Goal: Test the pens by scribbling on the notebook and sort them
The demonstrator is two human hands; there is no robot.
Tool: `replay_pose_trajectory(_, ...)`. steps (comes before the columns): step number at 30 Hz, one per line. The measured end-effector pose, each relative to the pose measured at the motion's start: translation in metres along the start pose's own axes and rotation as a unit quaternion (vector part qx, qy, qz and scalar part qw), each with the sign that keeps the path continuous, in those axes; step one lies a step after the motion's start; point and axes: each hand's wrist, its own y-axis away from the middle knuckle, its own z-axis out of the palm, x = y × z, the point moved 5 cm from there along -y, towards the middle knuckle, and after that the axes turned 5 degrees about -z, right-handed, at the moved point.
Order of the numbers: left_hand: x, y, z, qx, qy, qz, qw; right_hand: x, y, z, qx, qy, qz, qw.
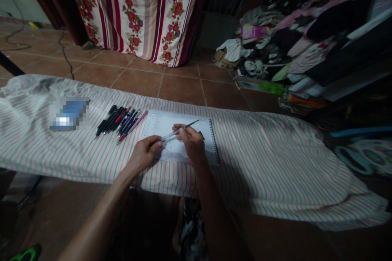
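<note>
Over the open notebook (180, 155), both hands meet at a clear-barrelled pen (169, 135). My left hand (146, 151) pinches its near left end. The fingers of my right hand (190, 138) close around the other end. Past the right fingertips sticks a thin dark pointed piece (193, 123), like an ink refill; whether it sits inside the barrel is hard to tell. A small dark piece (201, 135), perhaps a pen cap, shows at the right hand's outer side. Left of the notebook lies a row of several pens (118, 121).
A striped cloth (269, 163) covers the long table. At its left lies a blurred-out flat object (70, 114). Beyond are a tiled floor (180, 83), a flowered curtain (131, 12) and a heap of clothes (275, 36) on the right.
</note>
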Motion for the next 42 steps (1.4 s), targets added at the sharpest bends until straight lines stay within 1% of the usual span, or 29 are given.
replay_pose_trajectory(4, 0.010, 0.003, 0.003, -0.036, 0.039, 0.018, 0.998, 0.002, 0.002, 0.009, -0.041, -0.001, 0.002, 0.999)
replay_pose_trajectory(7, 0.014, 0.003, 0.003, -0.040, 0.064, 0.018, 0.997, 0.004, 0.003, 0.012, -0.050, -0.037, 0.015, 0.998)
replay_pose_trajectory(9, 0.014, 0.003, 0.003, -0.040, 0.080, 0.009, 0.996, 0.005, 0.003, 0.012, -0.042, -0.060, 0.028, 0.997)
replay_pose_trajectory(11, 0.013, 0.003, 0.003, -0.039, 0.091, 0.003, 0.995, 0.006, 0.002, 0.010, -0.019, -0.070, 0.039, 0.997)
replay_pose_trajectory(14, 0.013, 0.003, 0.003, -0.038, 0.092, 0.000, 0.995, 0.007, 0.001, 0.006, 0.020, -0.061, 0.042, 0.997)
replay_pose_trajectory(16, 0.013, 0.003, 0.003, -0.037, 0.087, 0.001, 0.996, 0.006, 0.001, 0.004, 0.032, -0.048, 0.034, 0.998)
replay_pose_trajectory(19, 0.014, 0.003, 0.003, -0.034, 0.079, 0.002, 0.996, 0.004, 0.001, 0.004, 0.033, -0.034, 0.025, 0.999)
replay_pose_trajectory(25, 0.012, 0.003, 0.002, -0.030, 0.073, 0.003, 0.997, 0.002, 0.001, 0.005, 0.006, -0.018, 0.030, 0.999)
replay_pose_trajectory(30, 0.011, 0.003, 0.003, -0.033, 0.067, 0.008, 0.997, 0.003, 0.002, 0.004, 0.009, -0.002, 0.034, 0.999)
replay_pose_trajectory(33, 0.012, 0.003, 0.003, -0.034, 0.073, 0.005, 0.997, 0.003, 0.003, 0.006, 0.005, -0.010, 0.037, 0.999)
replay_pose_trajectory(36, 0.011, 0.003, 0.003, -0.035, 0.085, -0.002, 0.996, 0.000, 0.002, 0.006, 0.001, -0.049, 0.044, 0.998)
replay_pose_trajectory(39, 0.011, 0.003, 0.002, -0.030, 0.093, -0.004, 0.995, 0.002, 0.000, -0.003, 0.031, -0.075, 0.058, 0.995)
replay_pose_trajectory(42, 0.012, 0.004, -0.002, -0.018, 0.092, -0.006, 0.996, 0.010, -0.005, -0.023, 0.084, -0.035, 0.062, 0.994)
